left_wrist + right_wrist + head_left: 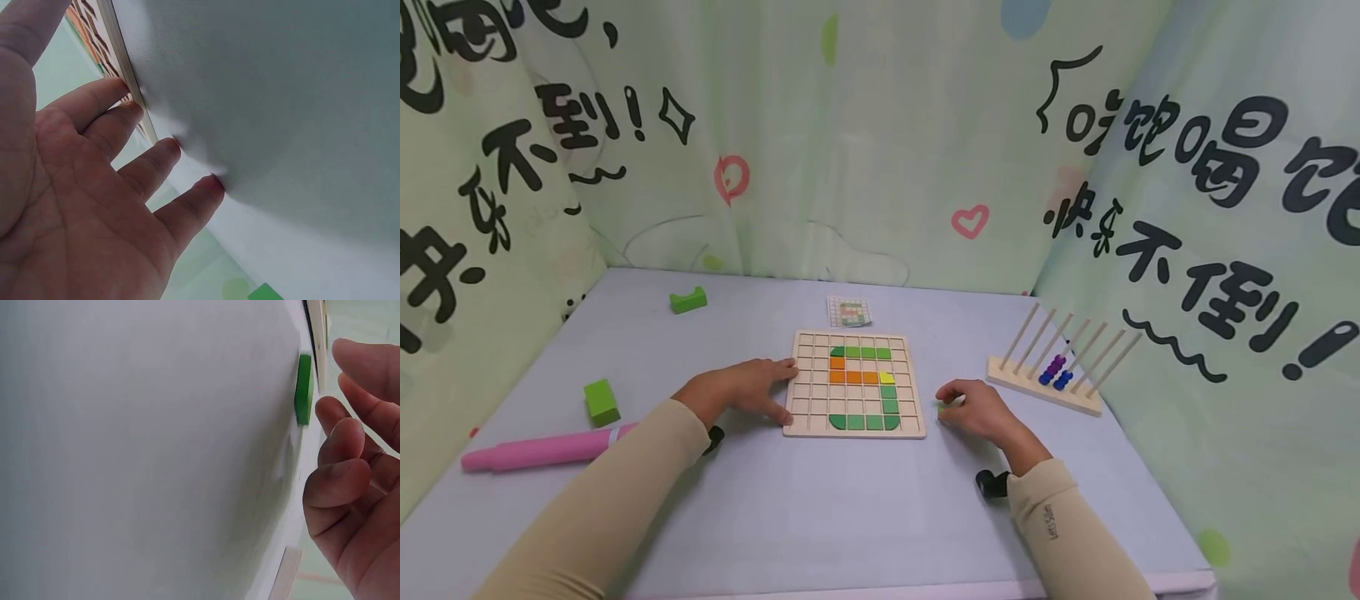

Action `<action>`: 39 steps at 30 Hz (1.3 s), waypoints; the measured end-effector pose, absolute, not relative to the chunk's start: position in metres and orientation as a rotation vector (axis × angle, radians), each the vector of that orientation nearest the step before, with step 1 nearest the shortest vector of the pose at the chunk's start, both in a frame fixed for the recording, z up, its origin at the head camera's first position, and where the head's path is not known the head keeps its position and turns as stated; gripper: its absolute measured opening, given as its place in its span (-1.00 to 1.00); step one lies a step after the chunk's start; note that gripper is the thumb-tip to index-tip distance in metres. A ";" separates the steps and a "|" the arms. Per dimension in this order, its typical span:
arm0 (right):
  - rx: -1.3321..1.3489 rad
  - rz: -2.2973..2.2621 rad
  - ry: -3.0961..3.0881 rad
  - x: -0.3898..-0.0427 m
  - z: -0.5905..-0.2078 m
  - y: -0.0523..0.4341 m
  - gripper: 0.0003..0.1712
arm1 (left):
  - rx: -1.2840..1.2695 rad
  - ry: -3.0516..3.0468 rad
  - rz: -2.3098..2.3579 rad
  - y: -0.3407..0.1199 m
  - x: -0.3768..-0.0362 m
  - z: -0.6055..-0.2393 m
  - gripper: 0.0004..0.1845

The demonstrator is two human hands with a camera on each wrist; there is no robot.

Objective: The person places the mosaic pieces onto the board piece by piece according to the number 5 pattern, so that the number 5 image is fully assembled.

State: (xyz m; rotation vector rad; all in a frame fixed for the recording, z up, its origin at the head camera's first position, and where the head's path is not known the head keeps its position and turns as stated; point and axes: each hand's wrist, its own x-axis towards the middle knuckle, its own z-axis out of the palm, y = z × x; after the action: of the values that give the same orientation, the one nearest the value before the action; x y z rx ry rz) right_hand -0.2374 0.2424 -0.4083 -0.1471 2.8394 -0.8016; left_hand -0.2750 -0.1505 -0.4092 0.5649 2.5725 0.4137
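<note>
A square wooden grid board (811, 400) lies mid-table, with green, orange and yellow tiles set in a figure on its squares. My left hand (741, 392) touches the board's left edge with its fingers spread. In the left wrist view, two fingers of that hand (94, 187) meet the board's side (115, 44), while the others rest on the table. To the right of the board, my right hand (977, 410) hovers over a small green tile (304, 389). The right wrist view shows the loosely bent fingers and thumb of this hand (362, 462) apart from the tile.
Behind the board lies a small pattern card (850, 312). A wooden peg stand (1045, 387) with purple and blue beads is at the right. Leftward are a green arched block (688, 300), a green block (601, 402) and a pink tube (538, 452). Printed curtains (880, 150) surround the table.
</note>
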 end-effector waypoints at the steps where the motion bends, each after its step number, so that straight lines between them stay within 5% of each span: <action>1: -0.134 -0.788 2.843 -0.237 -0.409 0.246 -0.71 | 0.563 2.571 0.416 -0.150 -0.275 -0.409 0.07; 39: -0.164 -0.758 2.833 -0.239 -0.405 0.243 -0.90 | 0.556 2.568 0.393 -0.150 -0.277 -0.409 0.07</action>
State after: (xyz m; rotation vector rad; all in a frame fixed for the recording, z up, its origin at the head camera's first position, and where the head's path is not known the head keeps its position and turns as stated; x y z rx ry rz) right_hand -0.2387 0.2431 -0.4046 -0.1635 2.8331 -0.7580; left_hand -0.2773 -0.1499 -0.4089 0.5555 2.5677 0.3930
